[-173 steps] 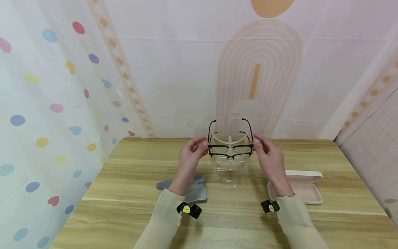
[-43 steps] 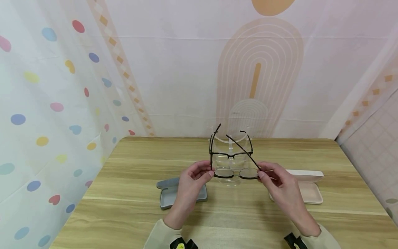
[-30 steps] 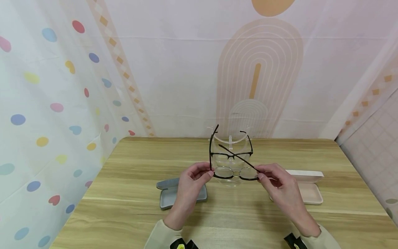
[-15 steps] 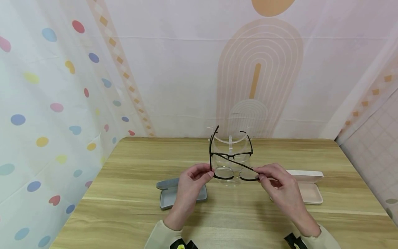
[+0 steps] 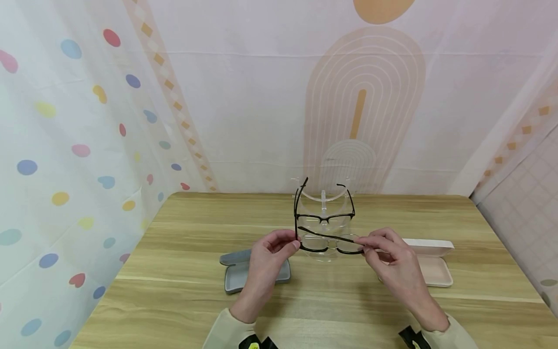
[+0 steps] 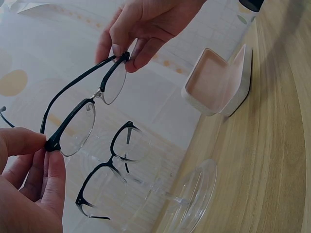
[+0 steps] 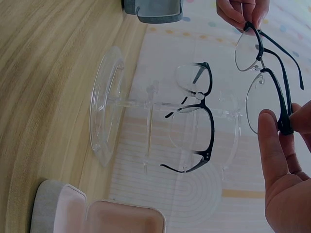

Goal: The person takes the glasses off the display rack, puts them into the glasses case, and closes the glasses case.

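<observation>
Both hands hold a pair of eyeglasses [image 5: 314, 249] with black upper rims and thin metal lower rims, raised in front of a clear display stand [image 5: 323, 203]. My left hand [image 5: 272, 254] pinches the left hinge corner, where the temple points away from me. At the opposite corner, the thumb and fingers of my right hand [image 5: 392, 254] grip the frame and the folded-in right temple [image 5: 324, 235], which lies across behind the lenses. A second pair of black-rimmed eyeglasses [image 7: 211, 121] sits on the stand with temples pointing back.
On the wooden table [image 5: 322, 315], an open grey glasses case [image 5: 237, 276] lies at left, partly behind my left hand. An open white case with pink lining [image 5: 438, 271] lies at right. A patterned curtain [image 5: 253, 106] hangs behind the table.
The held eyeglasses have come from the stand toward me, clear of the second pair. Their right temple has swung inward from pointing back to lying across the lenses; the left temple stays extended.
</observation>
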`<state>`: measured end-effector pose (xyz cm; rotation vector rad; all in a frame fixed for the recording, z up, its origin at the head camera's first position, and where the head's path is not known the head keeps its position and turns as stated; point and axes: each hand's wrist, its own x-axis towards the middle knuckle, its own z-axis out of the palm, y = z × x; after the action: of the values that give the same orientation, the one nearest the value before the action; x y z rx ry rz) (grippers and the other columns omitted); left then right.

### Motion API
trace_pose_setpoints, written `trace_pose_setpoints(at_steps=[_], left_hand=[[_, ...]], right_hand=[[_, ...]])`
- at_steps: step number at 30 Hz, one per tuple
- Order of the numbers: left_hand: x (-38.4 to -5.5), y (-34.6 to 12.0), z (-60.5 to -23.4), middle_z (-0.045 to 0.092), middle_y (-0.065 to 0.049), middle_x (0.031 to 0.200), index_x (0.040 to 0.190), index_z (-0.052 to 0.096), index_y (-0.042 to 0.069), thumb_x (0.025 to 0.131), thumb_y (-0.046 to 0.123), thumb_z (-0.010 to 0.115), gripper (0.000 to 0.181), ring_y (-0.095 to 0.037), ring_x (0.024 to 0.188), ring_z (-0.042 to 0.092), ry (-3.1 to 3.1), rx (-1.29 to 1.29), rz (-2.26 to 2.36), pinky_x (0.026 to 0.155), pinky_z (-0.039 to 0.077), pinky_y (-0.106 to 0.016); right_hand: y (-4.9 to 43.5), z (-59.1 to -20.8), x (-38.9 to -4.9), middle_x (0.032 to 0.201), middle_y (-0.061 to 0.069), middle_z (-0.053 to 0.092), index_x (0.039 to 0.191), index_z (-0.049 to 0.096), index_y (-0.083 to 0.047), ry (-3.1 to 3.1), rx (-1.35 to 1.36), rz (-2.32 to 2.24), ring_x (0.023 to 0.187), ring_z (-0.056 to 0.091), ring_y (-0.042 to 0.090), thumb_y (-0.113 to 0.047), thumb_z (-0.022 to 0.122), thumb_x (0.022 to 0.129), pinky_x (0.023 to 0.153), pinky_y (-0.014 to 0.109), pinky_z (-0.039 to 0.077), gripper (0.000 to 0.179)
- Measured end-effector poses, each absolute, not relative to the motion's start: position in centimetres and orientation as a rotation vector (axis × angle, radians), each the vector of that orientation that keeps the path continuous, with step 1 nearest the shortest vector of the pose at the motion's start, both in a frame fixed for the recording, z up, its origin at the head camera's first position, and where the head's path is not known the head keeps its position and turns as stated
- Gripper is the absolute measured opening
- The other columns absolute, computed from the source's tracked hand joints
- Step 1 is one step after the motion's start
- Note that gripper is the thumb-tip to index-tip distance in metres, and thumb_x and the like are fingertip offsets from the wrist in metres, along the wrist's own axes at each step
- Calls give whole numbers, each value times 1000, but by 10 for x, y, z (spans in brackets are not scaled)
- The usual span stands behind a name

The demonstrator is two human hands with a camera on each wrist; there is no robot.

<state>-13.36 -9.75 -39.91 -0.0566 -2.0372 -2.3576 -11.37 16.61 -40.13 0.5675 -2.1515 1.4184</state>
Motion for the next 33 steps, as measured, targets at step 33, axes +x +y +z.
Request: trace_pose_setpoints(at_steps=[33], left_hand=[[-130,-94,-399,72,-15,104,108,73,-3,92,-1,73,16,-19,92,68,-2055,-83,-2166,83,57,-26]], right_hand=[[160,-401,-113,98,1,62,99,82,-7,-2151,603,1400,81,65,5,21,63,82,72,19,59,38]])
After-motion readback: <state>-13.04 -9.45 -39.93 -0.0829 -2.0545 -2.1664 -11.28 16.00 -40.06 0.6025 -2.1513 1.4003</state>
